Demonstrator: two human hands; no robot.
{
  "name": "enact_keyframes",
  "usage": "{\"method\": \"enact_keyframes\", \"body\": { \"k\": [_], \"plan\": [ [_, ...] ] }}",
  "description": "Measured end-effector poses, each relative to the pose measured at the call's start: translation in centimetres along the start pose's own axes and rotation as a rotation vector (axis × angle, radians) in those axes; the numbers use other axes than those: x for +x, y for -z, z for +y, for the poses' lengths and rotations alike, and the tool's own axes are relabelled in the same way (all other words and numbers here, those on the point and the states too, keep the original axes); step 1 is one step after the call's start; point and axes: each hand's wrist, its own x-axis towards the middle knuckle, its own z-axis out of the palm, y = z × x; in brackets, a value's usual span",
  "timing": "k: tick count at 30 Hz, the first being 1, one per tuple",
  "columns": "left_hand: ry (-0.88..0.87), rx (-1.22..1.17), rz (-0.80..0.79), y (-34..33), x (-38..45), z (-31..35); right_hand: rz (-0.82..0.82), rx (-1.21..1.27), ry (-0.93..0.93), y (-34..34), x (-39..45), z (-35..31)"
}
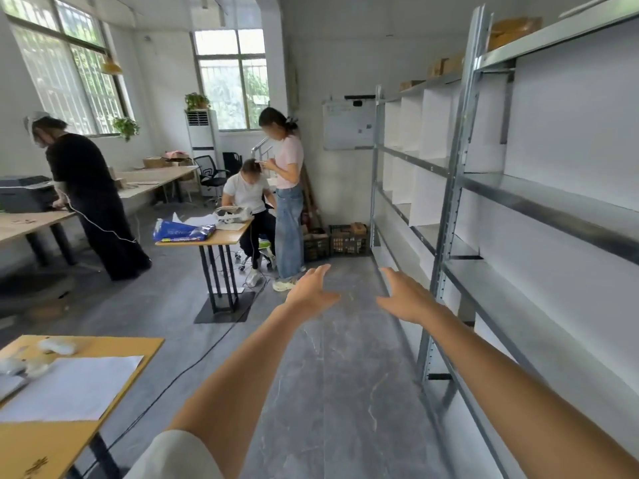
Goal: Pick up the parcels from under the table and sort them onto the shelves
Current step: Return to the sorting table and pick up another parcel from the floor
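Both my arms reach forward over the grey floor. My left hand (312, 292) is open, fingers spread, holding nothing. My right hand (404, 296) is also open and empty, close to the front post of the metal shelving unit (449, 216) that runs along the right wall. Brown cardboard parcels (513, 31) lie on the top shelf, with more parcels (444, 65) further back. The lower shelves near me hold white divider boards. A wooden table (114, 371) with a white sheet stands at the bottom left; the space under it is out of view.
A small table (238, 233) with a blue bag stands ahead on the left, with one person sitting and one standing behind it. Another person stands at a long desk (31, 223) on the far left. Dark crates (347, 240) sit by the back wall. A black cable (193, 364) crosses the floor.
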Motion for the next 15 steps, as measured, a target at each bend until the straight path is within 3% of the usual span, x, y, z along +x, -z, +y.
{"method": "enact_keyframes", "body": {
  "k": [8,15],
  "plan": [
    [0.187,0.088,0.044,1.8,9.8,-6.6,-0.144,0.190,0.089,-3.7,16.6,-3.3],
    [0.334,0.031,0.130,4.7,17.6,-14.7,-0.227,0.115,0.230,-8.1,28.0,-7.8]
  ]
}}
